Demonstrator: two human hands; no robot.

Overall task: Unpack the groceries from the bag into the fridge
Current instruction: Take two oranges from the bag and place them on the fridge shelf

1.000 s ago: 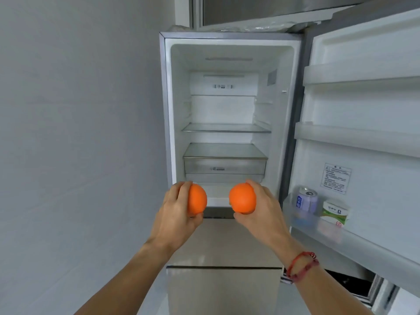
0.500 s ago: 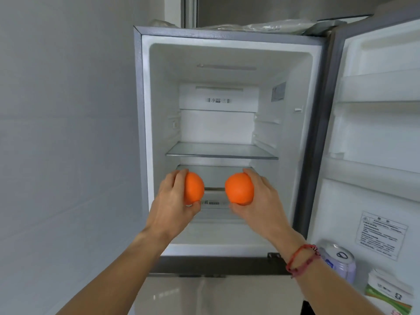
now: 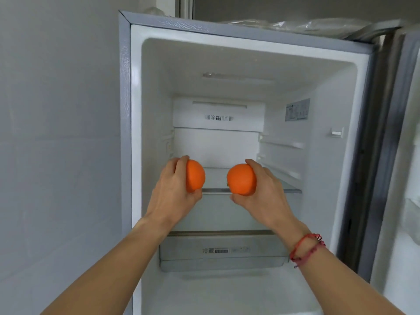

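Note:
The open fridge (image 3: 136, 110) fills the view, its white compartment bare. My left hand (image 3: 172, 192) grips one orange (image 3: 196, 176) from its left side. My right hand (image 3: 266, 192) grips a second orange (image 3: 241, 179) from its right side. Both oranges hover side by side, just in front of the edge of the glass shelf (image 3: 216, 178), at about its height. A red cord bracelet (image 3: 306, 248) circles my right wrist. The grocery bag is out of view.
A drawer (image 3: 221, 251) with a printed label sits below a lower shelf. The open fridge door (image 3: 409, 155) stands at the right edge. A grey wall (image 3: 56, 133) runs close along the left. Clear plastic wrap (image 3: 295, 25) lies on the fridge top.
I have moved closer to the fridge, and both hands have carried the oranges up and forward, from below the compartment to the level of the glass shelf. The door's can and carton left view.

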